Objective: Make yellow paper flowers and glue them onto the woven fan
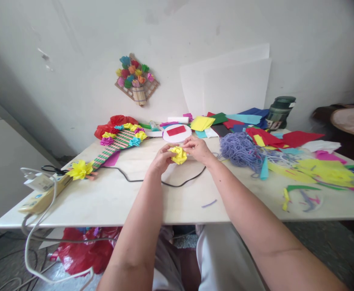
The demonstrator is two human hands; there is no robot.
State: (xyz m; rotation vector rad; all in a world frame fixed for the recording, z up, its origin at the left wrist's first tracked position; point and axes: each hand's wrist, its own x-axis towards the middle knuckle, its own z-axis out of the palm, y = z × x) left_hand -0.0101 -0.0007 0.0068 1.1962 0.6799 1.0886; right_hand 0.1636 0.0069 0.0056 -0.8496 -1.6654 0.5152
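Observation:
A yellow paper flower (179,155) is held above the middle of the table, between my two hands. My left hand (161,158) is closed on its left side, fingers at the petals. On its right, my right hand (197,147) pinches at the flower's edge; the fingertips partly hide what they grip. Just beyond lies a white oval piece (186,128) with a red paper rectangle (176,131) on it. To the left rests a woven striped fan-shaped piece (115,146) trimmed with paper flowers, a large yellow flower (80,169) near its lower end.
A tangle of purple yarn (240,149) and coloured paper sheets (300,138) cover the right side, with a dark green bottle (280,112) behind. A power strip (45,196) sits at the left edge. A black cable (177,185) crosses the white table (177,208).

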